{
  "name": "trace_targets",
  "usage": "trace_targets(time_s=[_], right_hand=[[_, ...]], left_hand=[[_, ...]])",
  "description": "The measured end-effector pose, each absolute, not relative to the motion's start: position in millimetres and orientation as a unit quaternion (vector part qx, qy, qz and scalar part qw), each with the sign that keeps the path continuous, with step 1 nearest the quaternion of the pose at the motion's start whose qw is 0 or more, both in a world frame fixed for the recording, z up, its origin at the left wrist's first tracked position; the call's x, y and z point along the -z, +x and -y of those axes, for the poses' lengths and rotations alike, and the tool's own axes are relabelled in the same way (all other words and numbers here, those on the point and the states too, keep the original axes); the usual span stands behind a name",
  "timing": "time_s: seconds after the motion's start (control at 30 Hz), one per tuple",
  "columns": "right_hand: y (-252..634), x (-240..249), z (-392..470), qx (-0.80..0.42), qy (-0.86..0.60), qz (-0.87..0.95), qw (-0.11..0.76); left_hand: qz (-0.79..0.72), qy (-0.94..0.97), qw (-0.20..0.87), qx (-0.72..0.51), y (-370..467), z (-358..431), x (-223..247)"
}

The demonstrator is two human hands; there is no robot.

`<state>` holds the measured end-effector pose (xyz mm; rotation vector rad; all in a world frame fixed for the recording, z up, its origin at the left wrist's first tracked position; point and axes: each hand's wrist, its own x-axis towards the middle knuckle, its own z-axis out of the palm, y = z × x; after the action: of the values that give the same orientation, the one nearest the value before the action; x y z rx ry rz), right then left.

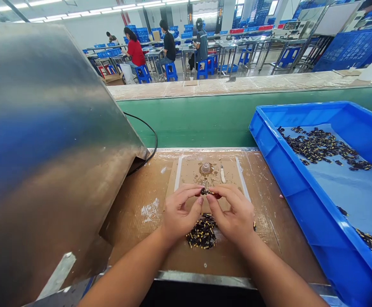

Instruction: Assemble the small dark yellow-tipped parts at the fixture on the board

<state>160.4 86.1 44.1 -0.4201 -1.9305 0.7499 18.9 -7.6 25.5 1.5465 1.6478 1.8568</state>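
Observation:
Between the fingertips of both hands is a small black part with yellow bits [206, 192], too small to name more exactly. My left hand [181, 211] pinches its left end between thumb and fingers. On its other end, my right hand [235, 211] closes thumb and fingers the same way. Below the hands a pile of similar black and yellow parts [202, 234] lies on the cardboard-covered bench. Just beyond the fingers, a small round clear piece [206, 168] sits in a brown-stained patch. A thin tool with a white handle [223, 175] lies to its right.
At the right, a large blue tray [301, 194] holds many black and yellow parts [323, 145]. A big metal housing [45, 149] fills the left side, with a black cable [155, 140] beside it. A green conveyor belt [188, 121] runs behind the bench. Several people sit farther back.

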Motion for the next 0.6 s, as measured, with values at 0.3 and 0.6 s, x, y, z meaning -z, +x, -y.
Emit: trace_targets(time_s=[0.3, 0.6], right_hand=[[170, -54, -92, -0.596, -0.235, 0.656, 0.398], [309, -31, -15, -0.725, -0.287, 0.49, 0.389]], left_hand=[[-0.575, 0.549, 0.086, -0.601, 16, 11, -30], [-0.643, 0.48, 0.055, -0.594, 19, 15, -33]])
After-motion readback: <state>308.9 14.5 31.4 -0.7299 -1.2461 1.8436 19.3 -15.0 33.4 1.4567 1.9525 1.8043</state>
